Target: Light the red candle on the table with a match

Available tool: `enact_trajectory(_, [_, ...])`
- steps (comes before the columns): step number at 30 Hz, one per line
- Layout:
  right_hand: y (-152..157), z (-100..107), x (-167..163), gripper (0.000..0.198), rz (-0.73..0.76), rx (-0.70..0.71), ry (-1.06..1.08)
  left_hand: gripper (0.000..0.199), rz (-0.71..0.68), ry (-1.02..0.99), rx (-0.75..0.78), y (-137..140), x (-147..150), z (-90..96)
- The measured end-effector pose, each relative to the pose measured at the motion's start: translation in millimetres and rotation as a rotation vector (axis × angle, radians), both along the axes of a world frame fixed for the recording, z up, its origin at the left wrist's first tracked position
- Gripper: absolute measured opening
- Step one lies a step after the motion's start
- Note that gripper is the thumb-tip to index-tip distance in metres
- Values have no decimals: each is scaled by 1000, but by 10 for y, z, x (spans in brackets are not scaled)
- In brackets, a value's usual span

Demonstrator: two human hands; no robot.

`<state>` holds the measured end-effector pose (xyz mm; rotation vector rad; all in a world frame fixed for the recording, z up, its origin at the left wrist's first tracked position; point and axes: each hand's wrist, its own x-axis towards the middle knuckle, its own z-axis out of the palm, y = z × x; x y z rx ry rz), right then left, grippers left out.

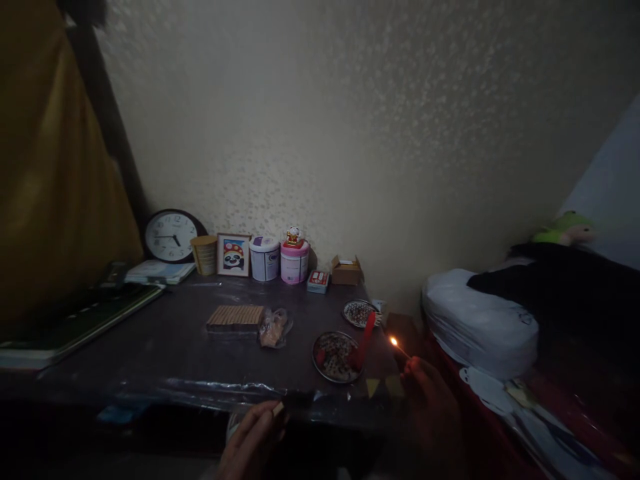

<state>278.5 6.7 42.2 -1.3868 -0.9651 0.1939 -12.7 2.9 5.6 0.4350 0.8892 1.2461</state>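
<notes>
Dim light blurs the matchbox (278, 409) in the left hand (250, 443).

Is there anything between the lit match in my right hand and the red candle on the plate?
Nothing visible. The lit match in the right hand burns just right of the red candle, which leans on the metal plate; only open air lies between flame and candle.
</notes>
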Motion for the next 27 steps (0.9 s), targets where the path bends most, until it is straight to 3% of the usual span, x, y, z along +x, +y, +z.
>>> enact_trajectory(6, [119,268,15,26,49,15,244,41,-59,-9,-33,132,-56,-210])
enact_trajectory(11, [287,360,-16,31,58,57,480,46,-24,-43,-41,90,-15,-156])
enact_trajectory(14, [362,360,-18,33,36,66,466,43,48,-44,-36,30,33,-60])
enact_trajectory(18, [404,405,-52,32,36,51,438,46,19,-14,-42,34,41,1])
enact_trajectory(27, [550,465,-66,29,62,42,412,47,-11,5,-49,142,0,-209])
